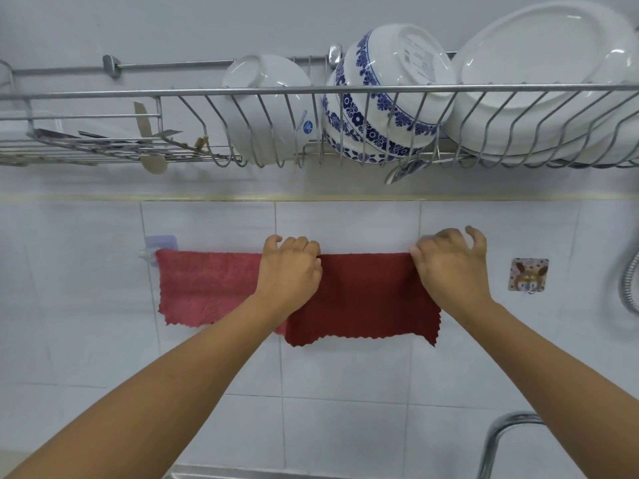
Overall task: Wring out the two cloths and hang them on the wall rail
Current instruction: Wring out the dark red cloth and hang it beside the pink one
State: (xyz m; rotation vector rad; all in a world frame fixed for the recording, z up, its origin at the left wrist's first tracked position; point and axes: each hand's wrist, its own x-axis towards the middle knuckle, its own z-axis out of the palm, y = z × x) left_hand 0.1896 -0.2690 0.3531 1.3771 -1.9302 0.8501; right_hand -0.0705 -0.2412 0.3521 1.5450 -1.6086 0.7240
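Note:
A pink cloth (204,288) hangs over the wall rail (147,253) on the tiled wall, on the left. A dark red cloth (366,299) hangs beside it on the right, its left edge overlapping the pink one. My left hand (290,271) rests on the dark red cloth's upper left corner, fingers curled over the rail. At its upper right corner my right hand (449,267) pinches the cloth's top edge, the other fingers spread. The cloths cover most of the rail.
A wire dish rack (311,91) hangs overhead with a white bowl (266,105), a blue-patterned bowl (387,95) and a large white plate (539,81). A sticker hook (529,274) is at the right, a shower hose (629,285) beyond it. A tap (501,440) and the sink edge (242,473) lie below.

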